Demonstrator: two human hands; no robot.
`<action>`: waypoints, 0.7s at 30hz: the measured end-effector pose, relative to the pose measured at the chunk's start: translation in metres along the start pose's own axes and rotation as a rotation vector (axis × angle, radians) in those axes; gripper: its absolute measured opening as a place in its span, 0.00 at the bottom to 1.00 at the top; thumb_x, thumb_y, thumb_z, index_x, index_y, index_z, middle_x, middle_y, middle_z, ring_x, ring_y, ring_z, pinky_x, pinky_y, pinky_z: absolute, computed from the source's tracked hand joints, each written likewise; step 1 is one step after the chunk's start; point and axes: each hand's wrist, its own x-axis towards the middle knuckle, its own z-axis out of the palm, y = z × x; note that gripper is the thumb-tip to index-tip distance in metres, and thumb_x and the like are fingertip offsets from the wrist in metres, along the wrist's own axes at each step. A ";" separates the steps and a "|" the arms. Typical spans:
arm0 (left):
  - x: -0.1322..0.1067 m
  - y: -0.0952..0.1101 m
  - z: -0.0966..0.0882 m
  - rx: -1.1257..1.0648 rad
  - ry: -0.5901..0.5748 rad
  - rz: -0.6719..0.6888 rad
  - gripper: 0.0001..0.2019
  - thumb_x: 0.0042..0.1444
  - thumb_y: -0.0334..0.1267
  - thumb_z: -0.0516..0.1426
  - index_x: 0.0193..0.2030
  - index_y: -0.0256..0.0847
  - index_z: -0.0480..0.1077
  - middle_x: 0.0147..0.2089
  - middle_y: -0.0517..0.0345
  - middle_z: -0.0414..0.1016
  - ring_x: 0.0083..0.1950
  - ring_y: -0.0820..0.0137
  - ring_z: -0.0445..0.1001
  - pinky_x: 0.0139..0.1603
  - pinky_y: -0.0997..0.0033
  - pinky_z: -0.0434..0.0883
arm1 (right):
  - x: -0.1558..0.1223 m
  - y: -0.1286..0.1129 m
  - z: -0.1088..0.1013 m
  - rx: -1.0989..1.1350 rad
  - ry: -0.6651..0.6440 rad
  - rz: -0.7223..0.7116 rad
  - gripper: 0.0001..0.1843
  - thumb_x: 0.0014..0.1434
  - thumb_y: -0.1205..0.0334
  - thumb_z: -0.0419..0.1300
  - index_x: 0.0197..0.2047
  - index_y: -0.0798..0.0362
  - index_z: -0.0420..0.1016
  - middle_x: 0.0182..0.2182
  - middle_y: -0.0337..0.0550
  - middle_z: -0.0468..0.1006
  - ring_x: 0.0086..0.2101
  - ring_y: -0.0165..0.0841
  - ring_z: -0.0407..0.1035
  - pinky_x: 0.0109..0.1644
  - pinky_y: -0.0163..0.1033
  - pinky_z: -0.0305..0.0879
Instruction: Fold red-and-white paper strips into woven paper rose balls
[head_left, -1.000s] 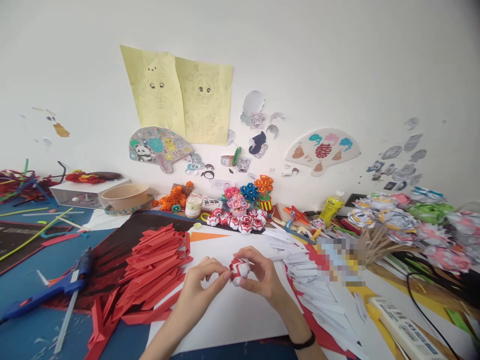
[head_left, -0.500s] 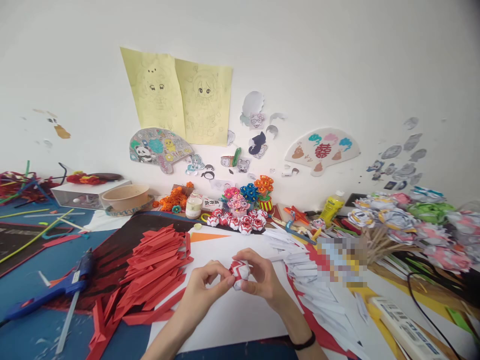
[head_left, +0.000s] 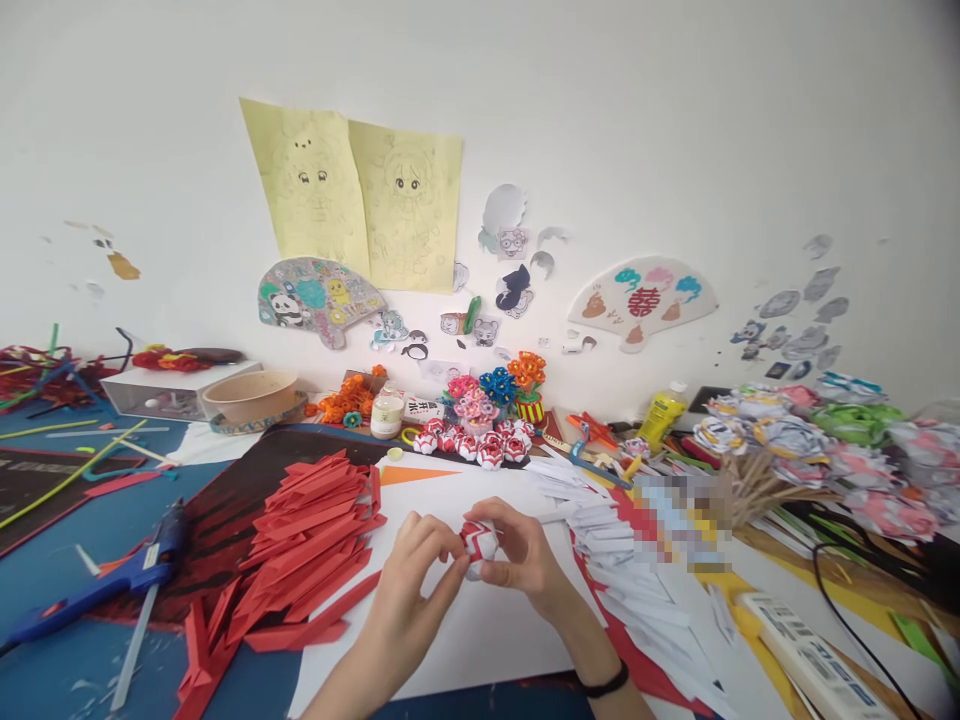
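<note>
- Item held: a small red-and-white paper ball (head_left: pixel 481 541), raised above the white sheet (head_left: pixel 461 650) at the middle of the table, between both hands.
- Right hand (head_left: pixel 529 560): thumb and fingers curved around the ball's right side, gripping it between them; a dark band (head_left: pixel 609 684) circles the wrist.
- Left hand (head_left: pixel 409 585): thumb and forefinger drawn close together at the ball's left edge. Whether they pinch a fold or merely press on it, I cannot tell. The other fingers are curled above the forefinger.
- Step in hand, in my judgement: fine handling of the ball's layered surface, the right hand steadying, the left working at the edge.
- Requirement for the next move, as I judge it: a steady right-hand hold and light left fingertips, since hard pressure could crush the folds.
- Materials noted: folded red pieces (head_left: pixel 319 530) heaped left of the hands; folded white pieces (head_left: pixel 634 590) spread to the right.
- Tool noted: a blue glue gun (head_left: pixel 154 570) lying at far left, well apart from both hands.
- Beyond the sheet: a cluster of similar red-and-white balls (head_left: pixel 491 450), bunched together.
</note>
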 end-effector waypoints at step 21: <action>0.005 -0.009 -0.016 0.078 0.017 0.006 0.03 0.62 0.37 0.56 0.38 0.43 0.71 0.35 0.58 0.72 0.39 0.67 0.68 0.42 0.67 0.60 | -0.002 0.006 0.000 0.135 -0.056 0.044 0.28 0.55 0.48 0.65 0.57 0.49 0.69 0.50 0.51 0.72 0.48 0.43 0.66 0.49 0.45 0.64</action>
